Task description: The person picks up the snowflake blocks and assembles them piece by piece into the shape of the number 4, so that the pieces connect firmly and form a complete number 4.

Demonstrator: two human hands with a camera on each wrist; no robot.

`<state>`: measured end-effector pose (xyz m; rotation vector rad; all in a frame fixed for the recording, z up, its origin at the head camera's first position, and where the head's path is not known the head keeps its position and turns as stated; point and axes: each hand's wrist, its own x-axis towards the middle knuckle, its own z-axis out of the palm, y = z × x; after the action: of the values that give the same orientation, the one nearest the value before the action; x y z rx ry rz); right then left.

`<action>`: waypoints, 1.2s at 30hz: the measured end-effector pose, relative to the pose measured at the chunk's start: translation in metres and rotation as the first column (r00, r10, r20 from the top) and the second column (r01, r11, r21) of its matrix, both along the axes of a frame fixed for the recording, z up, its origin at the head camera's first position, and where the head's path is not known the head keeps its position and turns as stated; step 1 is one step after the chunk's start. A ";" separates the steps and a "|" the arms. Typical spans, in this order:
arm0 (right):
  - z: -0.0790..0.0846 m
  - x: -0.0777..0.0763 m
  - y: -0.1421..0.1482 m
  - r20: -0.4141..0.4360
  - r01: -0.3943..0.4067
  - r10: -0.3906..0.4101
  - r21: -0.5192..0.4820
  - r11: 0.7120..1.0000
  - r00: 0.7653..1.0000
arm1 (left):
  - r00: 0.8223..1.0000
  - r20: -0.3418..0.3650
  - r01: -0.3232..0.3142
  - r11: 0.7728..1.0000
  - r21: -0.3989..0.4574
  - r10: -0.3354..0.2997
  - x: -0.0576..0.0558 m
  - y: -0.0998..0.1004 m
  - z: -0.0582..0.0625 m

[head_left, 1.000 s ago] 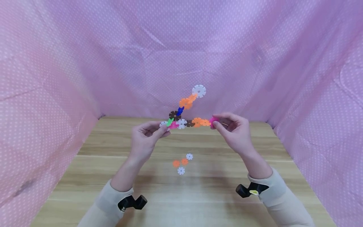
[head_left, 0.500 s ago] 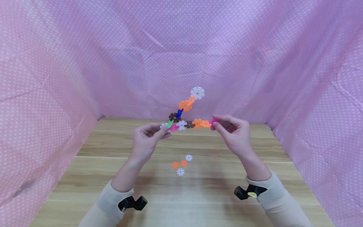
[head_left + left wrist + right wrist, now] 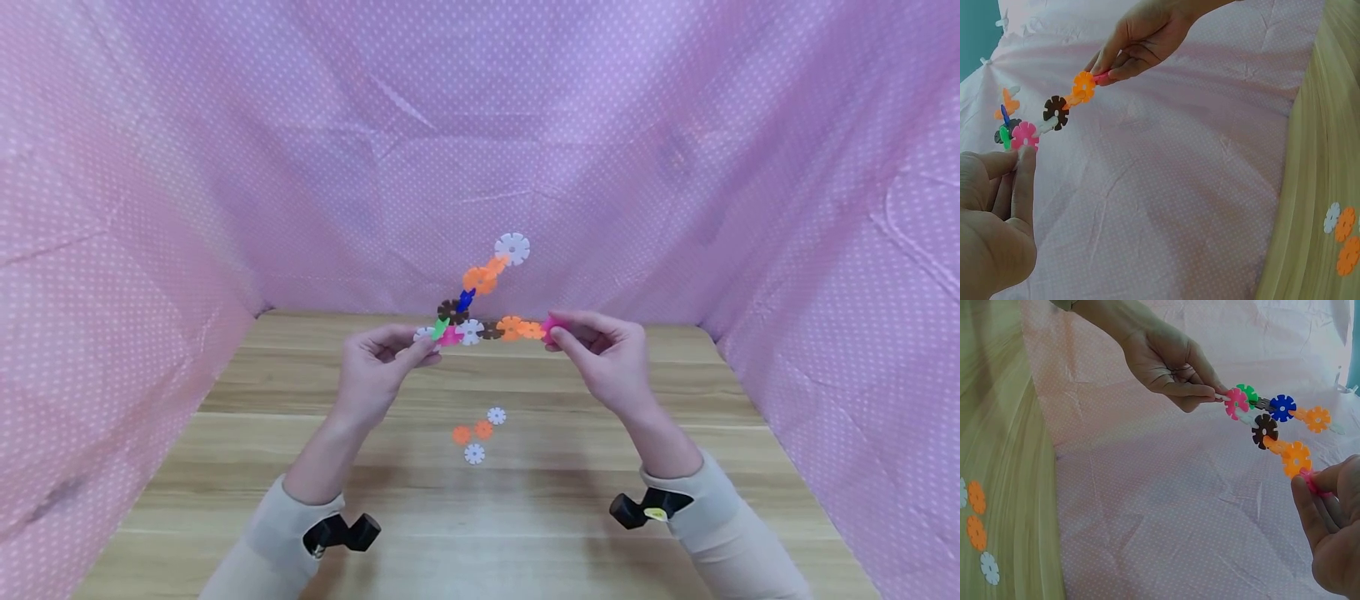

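Note:
A chain of interlocked notched plastic discs (image 3: 472, 332) is held up above the table between both hands. My left hand (image 3: 372, 371) pinches the white disc (image 3: 424, 335) at the chain's corner, between thumb and fingers. From that corner one branch runs up through green, brown, blue and orange discs to a white disc (image 3: 512, 249) at its free tip. The other branch, with pink, white, brown and orange discs, stretches across to my right hand (image 3: 615, 362). Its thumb and fingers pinch the pink end disc (image 3: 1308, 481), partly covered by them.
Below the hands, two orange discs (image 3: 461, 434) and two white discs (image 3: 474, 453) lie loose on the wood-grain table (image 3: 300, 433). Pink dotted cloth (image 3: 480, 150) hangs behind and along both sides. Each sleeve carries a black wrist camera (image 3: 341, 532).
Both hands have shifted slightly left with the chain, and the white tip disc sits a bit lower in the head view. The grips are unchanged.

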<state>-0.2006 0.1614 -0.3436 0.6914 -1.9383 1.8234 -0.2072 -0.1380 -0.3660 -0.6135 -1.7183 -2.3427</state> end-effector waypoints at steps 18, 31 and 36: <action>-0.008 0.001 0.004 -0.009 -0.065 0.065 -0.052 0.996 0.998 | 0.996 -0.016 0.087 0.996 0.011 -0.086 0.002 0.000 -0.009; -0.006 0.001 0.008 0.000 -0.068 0.068 0.004 0.998 0.998 | 0.990 -0.075 0.119 0.992 0.038 -0.116 0.002 0.002 -0.011; -0.001 -0.002 0.010 -0.065 -0.025 0.027 0.022 0.999 0.998 | 0.989 -0.061 0.138 0.989 0.061 -0.134 0.003 0.008 -0.011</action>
<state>-0.2021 0.1710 -0.3449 0.7761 -1.9177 1.7758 -0.2040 -0.1299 -0.3775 -0.8018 -1.6168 -2.4350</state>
